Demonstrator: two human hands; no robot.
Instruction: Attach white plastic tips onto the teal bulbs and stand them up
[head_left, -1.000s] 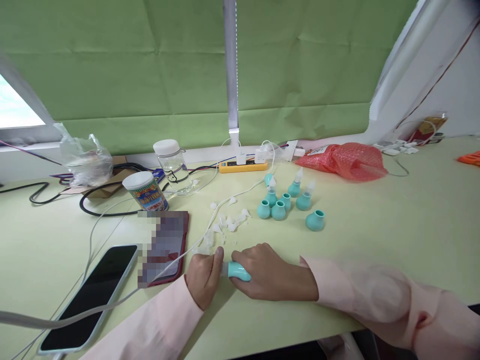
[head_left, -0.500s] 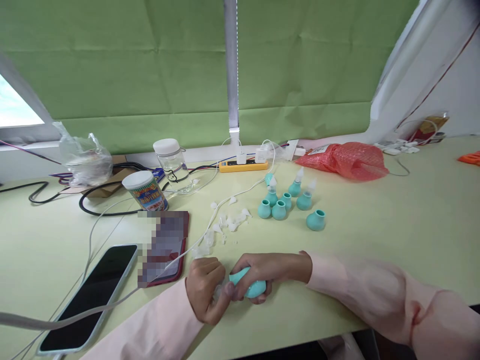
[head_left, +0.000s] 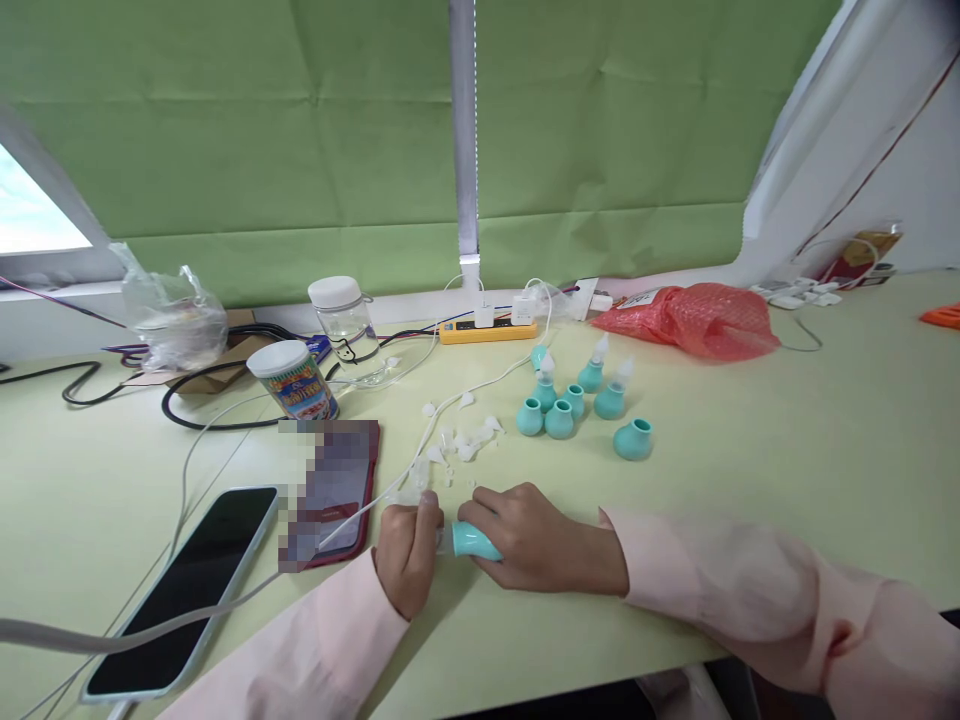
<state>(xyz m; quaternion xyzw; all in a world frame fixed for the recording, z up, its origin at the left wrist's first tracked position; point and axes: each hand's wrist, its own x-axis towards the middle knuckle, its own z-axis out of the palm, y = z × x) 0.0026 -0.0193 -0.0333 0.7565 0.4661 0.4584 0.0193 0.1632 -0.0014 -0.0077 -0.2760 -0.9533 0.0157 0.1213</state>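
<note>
My right hand (head_left: 517,535) is wrapped round a turquoise rubber bulb (head_left: 474,541), its neck pointing left. My left hand (head_left: 409,550) is closed on a clear plastic nozzle (head_left: 444,541), which meets the bulb's neck; most of the nozzle is hidden in the fist. Beyond the hands lie several small translucent plastic pieces (head_left: 469,440). Farther right stand more turquoise bulbs (head_left: 559,420), some of them topped with a clear tip (head_left: 601,350). One open-necked bulb (head_left: 633,440) leans apart from the others.
A black-screened phone (head_left: 184,590) and a red-cased phone (head_left: 349,480) lie left, crossed by a white cable (head_left: 420,440). Behind are a printed canister (head_left: 296,385), a clear jar (head_left: 349,330), a yellow power strip (head_left: 487,333) and a red bubble-wrap bag (head_left: 697,320).
The right hand has turned over the bulb, its back now facing up, and the bulb's neck points more plainly left. My left fist has rotated, thumb now upward.
</note>
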